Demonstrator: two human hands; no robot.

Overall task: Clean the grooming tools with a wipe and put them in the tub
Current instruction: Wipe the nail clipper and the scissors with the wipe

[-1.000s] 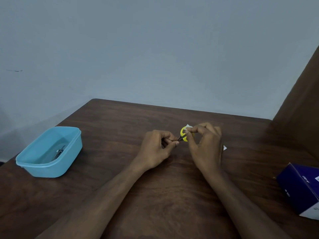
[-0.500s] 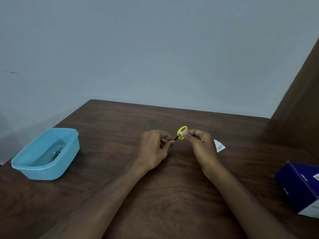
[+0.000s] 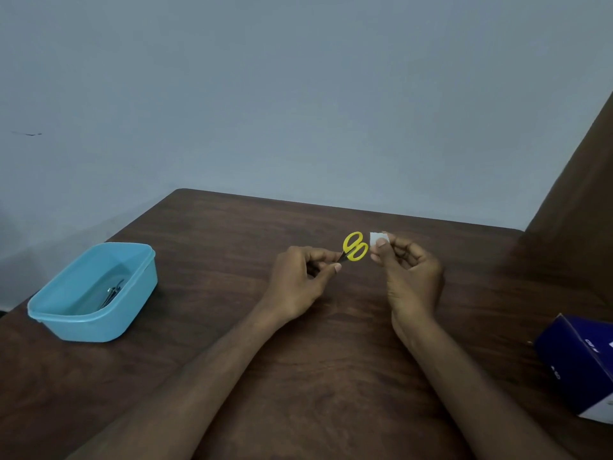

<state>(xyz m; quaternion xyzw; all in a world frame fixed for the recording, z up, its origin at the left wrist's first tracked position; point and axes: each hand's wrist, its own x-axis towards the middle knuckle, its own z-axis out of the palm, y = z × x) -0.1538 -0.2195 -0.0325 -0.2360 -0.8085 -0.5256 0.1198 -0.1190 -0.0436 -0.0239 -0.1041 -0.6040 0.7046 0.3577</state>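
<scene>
Brown wooden table (image 3: 331,376) against plain grey-blue wall (image 3: 298,94).

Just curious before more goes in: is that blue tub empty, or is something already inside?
Not empty. The blue tub has no lid on, and a small metal tool lies on its floor. What kind of tool it is cannot be told.

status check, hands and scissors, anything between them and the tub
Left hand pinches scissors by the blades, handles up. Right hand pinches wipe, just apart from scissors. Tub at far left, metal tool inside; path bare.
</scene>
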